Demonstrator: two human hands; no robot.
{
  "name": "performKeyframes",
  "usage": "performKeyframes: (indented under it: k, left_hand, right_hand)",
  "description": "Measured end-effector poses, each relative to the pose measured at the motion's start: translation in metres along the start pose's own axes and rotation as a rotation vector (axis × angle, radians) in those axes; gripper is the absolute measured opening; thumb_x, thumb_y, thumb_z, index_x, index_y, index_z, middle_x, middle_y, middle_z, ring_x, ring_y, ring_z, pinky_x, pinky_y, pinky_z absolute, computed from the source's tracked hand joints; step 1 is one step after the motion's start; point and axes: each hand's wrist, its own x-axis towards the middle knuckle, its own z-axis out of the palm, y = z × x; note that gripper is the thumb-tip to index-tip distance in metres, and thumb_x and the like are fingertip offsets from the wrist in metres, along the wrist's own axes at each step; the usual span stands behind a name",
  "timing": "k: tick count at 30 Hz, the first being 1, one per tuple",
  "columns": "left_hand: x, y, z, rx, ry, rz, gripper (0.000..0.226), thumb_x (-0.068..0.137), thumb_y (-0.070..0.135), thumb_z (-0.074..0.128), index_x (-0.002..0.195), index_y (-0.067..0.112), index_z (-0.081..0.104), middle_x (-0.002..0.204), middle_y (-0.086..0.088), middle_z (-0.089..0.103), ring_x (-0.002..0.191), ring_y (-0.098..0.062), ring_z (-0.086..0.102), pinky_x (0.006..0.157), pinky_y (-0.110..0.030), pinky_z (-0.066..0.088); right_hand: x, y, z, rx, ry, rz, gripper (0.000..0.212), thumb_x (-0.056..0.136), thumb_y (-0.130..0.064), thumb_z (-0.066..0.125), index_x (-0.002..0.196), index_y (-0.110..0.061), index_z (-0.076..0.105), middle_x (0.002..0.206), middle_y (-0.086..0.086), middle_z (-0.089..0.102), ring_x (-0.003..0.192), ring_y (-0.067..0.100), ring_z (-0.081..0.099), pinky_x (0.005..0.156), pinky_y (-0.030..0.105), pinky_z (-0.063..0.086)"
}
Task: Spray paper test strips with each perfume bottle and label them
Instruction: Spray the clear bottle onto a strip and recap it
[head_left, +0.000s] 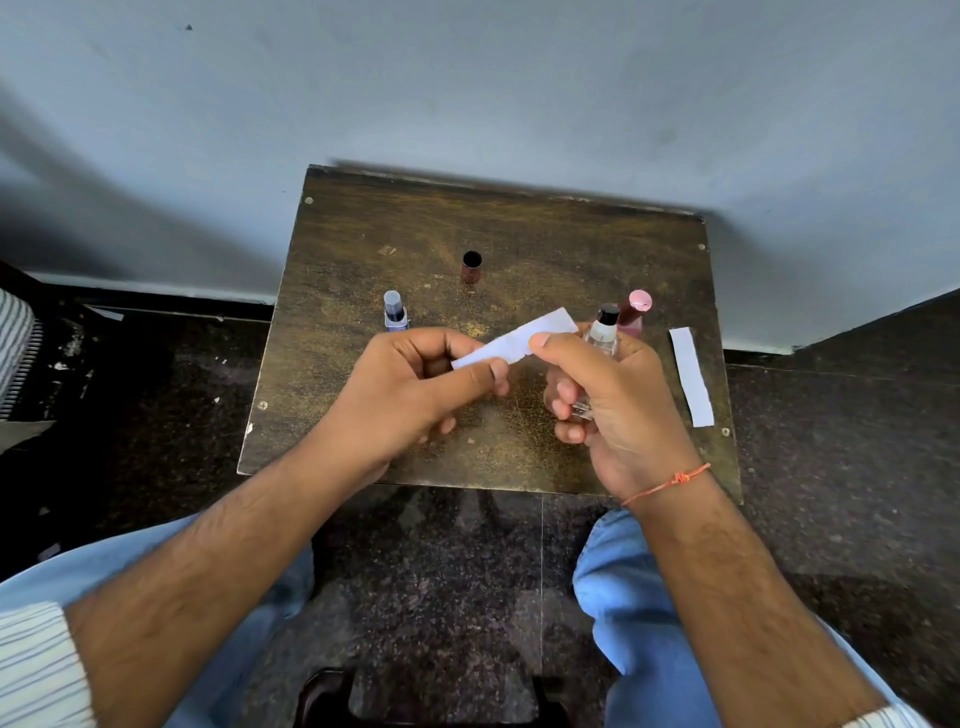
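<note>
My left hand (415, 379) pinches one end of a white paper strip (519, 340) above the middle of the small wooden table (363, 228). My right hand (602, 400) grips a clear perfume bottle (602, 332) with a black sprayer top, and its thumb touches the strip's other part. Behind that bottle stands a pink-capped bottle (636, 312). A blue bottle (395, 312) stands at the left, just beyond my left hand. A second paper strip (691, 376) lies flat near the table's right edge.
A dark brown cap (471, 266) stands alone toward the back of the table. The table's far edge meets a grey wall (467, 93). Dark speckled floor (841, 426) surrounds the table, with my knees in blue trousers (639, 597) below it.
</note>
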Motion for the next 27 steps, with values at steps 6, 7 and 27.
performKeyframes:
  k: [6, 7, 27]
  left_hand:
    - [0.002, 0.001, 0.001, -0.222, 0.082, -0.055, 0.018, 0.082, 0.033, 0.079, 0.086, 0.016, 0.075, 0.086, -0.002, 0.077, 0.044, -0.008, 0.043, 0.038, -0.018, 0.026]
    - [0.002, 0.001, 0.002, -0.245, 0.091, -0.06, 0.018, 0.081, 0.034, 0.079, 0.082, 0.017, 0.072, 0.085, -0.001, 0.075, 0.045, -0.008, 0.042, 0.038, -0.018, 0.026]
    - [0.004, -0.001, 0.005, -0.088, 0.153, -0.105, 0.01, 0.096, 0.021, 0.079, 0.087, 0.016, 0.079, 0.061, 0.005, 0.067, 0.043, -0.009, 0.048, 0.036, -0.02, 0.033]
  right_hand:
    - [-0.001, 0.003, -0.002, -0.029, -0.075, -0.011, 0.016, 0.089, -0.019, 0.083, 0.082, -0.024, 0.069, 0.055, -0.004, 0.047, 0.05, 0.012, 0.042, 0.052, 0.028, 0.023]
    - [-0.001, 0.004, -0.003, -0.047, -0.099, -0.009, 0.016, 0.085, -0.023, 0.084, 0.087, -0.022, 0.069, 0.055, -0.003, 0.048, 0.05, 0.012, 0.043, 0.051, 0.027, 0.025]
    - [0.002, 0.009, -0.011, -0.252, -0.17, -0.07, 0.011, 0.092, -0.03, 0.084, 0.084, -0.026, 0.079, 0.058, 0.005, 0.051, 0.056, 0.02, 0.045, 0.049, 0.028, 0.033]
